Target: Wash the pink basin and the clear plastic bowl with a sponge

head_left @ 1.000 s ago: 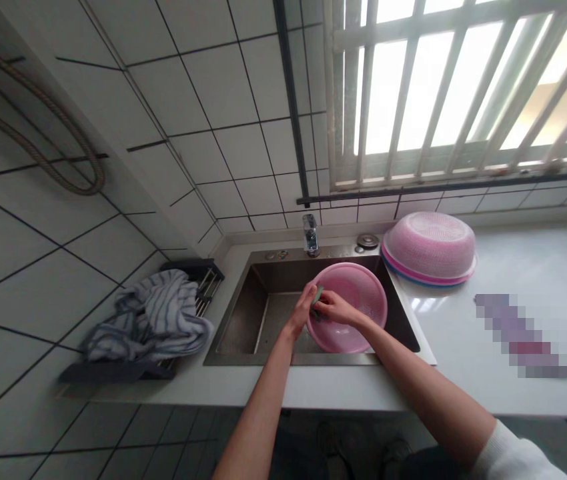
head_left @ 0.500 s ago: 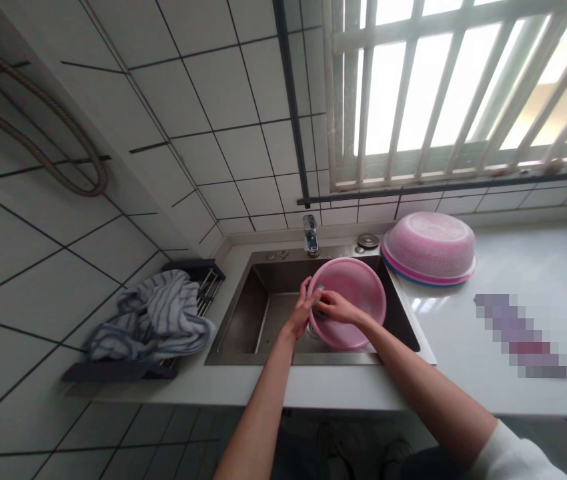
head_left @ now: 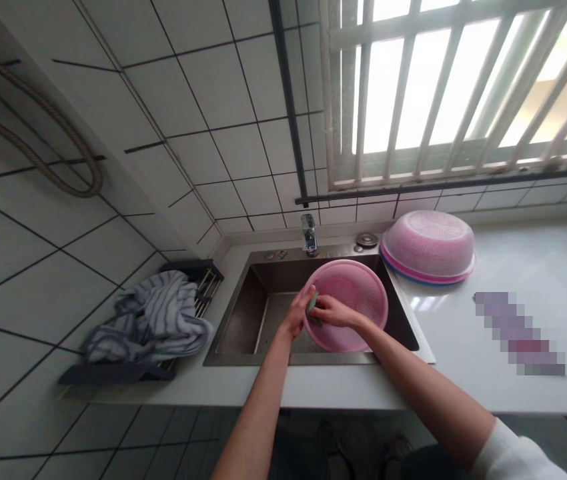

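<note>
A person's right hand point(head_left: 331, 311) closes its fingers on a small green pad point(head_left: 312, 303), pressing it near the nine o'clock edge of a pink basket point(head_left: 358, 300). The left hand point(head_left: 296, 315), its grip closed on the basket's rim, holds on at nine o'clock, beside the pad. The basket sits in a metal sink point(head_left: 241, 320), toward its three o'clock side. A faucet point(head_left: 308, 233) stands at eleven o'clock from the basket, a round metal drain cover point(head_left: 367, 240) at one. At two o'clock, an upturned stack of baskets point(head_left: 428, 243) rests on the white surface point(head_left: 538, 260); at three lies a pixelated object point(head_left: 518, 333). At nine o'clock, striped fabric point(head_left: 151, 313) covers part of a rack point(head_left: 206, 290).
</note>
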Available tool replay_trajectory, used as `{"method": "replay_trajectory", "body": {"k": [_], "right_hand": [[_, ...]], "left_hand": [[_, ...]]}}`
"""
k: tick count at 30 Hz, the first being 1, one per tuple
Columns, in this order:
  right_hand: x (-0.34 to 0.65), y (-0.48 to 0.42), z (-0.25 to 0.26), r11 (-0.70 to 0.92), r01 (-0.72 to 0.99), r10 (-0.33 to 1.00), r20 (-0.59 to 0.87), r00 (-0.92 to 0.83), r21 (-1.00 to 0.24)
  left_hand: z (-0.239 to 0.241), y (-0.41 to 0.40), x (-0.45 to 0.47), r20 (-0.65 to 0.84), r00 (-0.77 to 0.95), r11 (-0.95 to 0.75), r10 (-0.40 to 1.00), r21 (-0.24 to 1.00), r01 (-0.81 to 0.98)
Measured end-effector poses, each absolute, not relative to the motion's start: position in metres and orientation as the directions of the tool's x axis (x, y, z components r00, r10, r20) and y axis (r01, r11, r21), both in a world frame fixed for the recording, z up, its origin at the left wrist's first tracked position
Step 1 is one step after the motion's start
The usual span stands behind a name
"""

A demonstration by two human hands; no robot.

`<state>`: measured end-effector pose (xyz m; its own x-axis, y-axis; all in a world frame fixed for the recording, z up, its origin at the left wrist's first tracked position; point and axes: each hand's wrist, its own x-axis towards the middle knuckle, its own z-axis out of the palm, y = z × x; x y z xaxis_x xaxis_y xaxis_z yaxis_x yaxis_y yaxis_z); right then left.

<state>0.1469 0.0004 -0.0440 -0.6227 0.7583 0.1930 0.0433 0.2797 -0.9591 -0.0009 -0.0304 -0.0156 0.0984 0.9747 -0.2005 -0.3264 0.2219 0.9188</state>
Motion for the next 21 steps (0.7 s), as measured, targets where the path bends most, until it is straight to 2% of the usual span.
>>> {"method": "replay_trajectory", "body": {"k": [1, 5, 6, 10, 11, 12, 14, 16, 17, 21], "right_hand": [[0.1469, 0.0005, -0.0431, 0.283, 0.047, 0.774, 0.199, -0.600, -0.958], [0.1529, 0.0051, -0.0385, 0.283, 0.012, 0.915, 0.267, -0.303, -0.959], [0.1536, 0.0055, -0.0384, 0.278, 0.000, 0.914, 0.265, -0.307, -0.960], [0.1505, 0.0026, -0.0417, 0.250, 0.024, 0.764, 0.182, -0.619, -0.968], [0.1498, 0.0021, -0.0422, 0.257, 0.040, 0.752, 0.174, -0.635, -0.966], [0.1497, 0.0022, -0.0420, 0.266, 0.054, 0.782, 0.183, -0.595, -0.962], [0.1513, 0.0037, -0.0404, 0.283, 0.059, 0.887, 0.238, -0.395, -0.957], [0.1530, 0.0051, -0.0391, 0.292, 0.033, 0.930, 0.276, -0.244, -0.956], [0.1530, 0.0051, -0.0392, 0.292, 0.022, 0.926, 0.277, -0.257, -0.956], [0.1490, 0.0024, -0.0428, 0.292, 0.082, 0.825, 0.208, -0.526, -0.953]], "left_hand": [[-0.0157, -0.0303, -0.0005, -0.194, 0.094, 0.215, 0.976, 0.921, -0.326], [-0.0139, -0.0311, 0.0048, -0.137, 0.175, 0.192, 0.975, 0.916, -0.352], [-0.0134, -0.0314, 0.0054, -0.138, 0.183, 0.196, 0.973, 0.915, -0.353], [-0.0122, -0.0321, 0.0031, -0.180, 0.121, 0.211, 0.976, 0.921, -0.328], [-0.0121, -0.0322, 0.0026, -0.178, 0.112, 0.206, 0.978, 0.923, -0.326], [-0.0120, -0.0323, 0.0026, -0.166, 0.113, 0.194, 0.980, 0.925, -0.328], [-0.0118, -0.0325, 0.0043, -0.124, 0.140, 0.165, 0.982, 0.926, -0.340], [-0.0116, -0.0323, 0.0064, -0.100, 0.167, 0.154, 0.981, 0.923, -0.351], [-0.0117, -0.0321, 0.0069, -0.106, 0.171, 0.161, 0.980, 0.922, -0.353], [-0.0133, -0.0307, 0.0046, -0.165, 0.101, 0.190, 0.981, 0.921, -0.340]]}}
